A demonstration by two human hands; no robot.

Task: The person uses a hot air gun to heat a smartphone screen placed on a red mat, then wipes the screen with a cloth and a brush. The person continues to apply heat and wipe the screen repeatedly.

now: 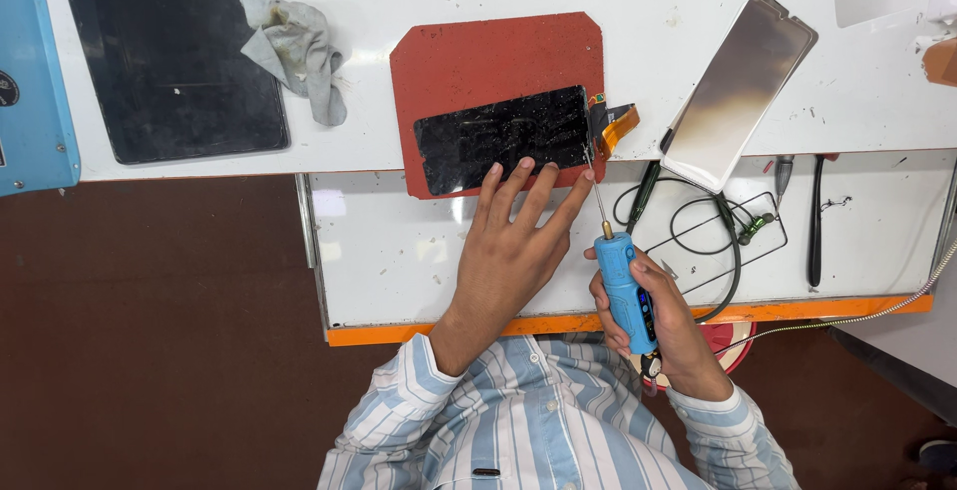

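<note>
A black phone screen (498,136) with an orange flex cable (616,123) lies on a red mat (478,56). My left hand (510,251) rests with spread fingers, its fingertips pressing the screen's near edge. My right hand (663,326) grips a blue pen-shaped electric tool (626,291). The tool's thin metal bit (596,191) points up at the screen's right near corner, beside the flex cable.
A grey cloth (299,46) and a large black panel (169,51) lie at the left. A shiny metal phone back plate (738,91) leans at the right, with black cables (713,236), tweezers and a screwdriver (815,221) nearby. The bench's orange edge (797,308) runs close to me.
</note>
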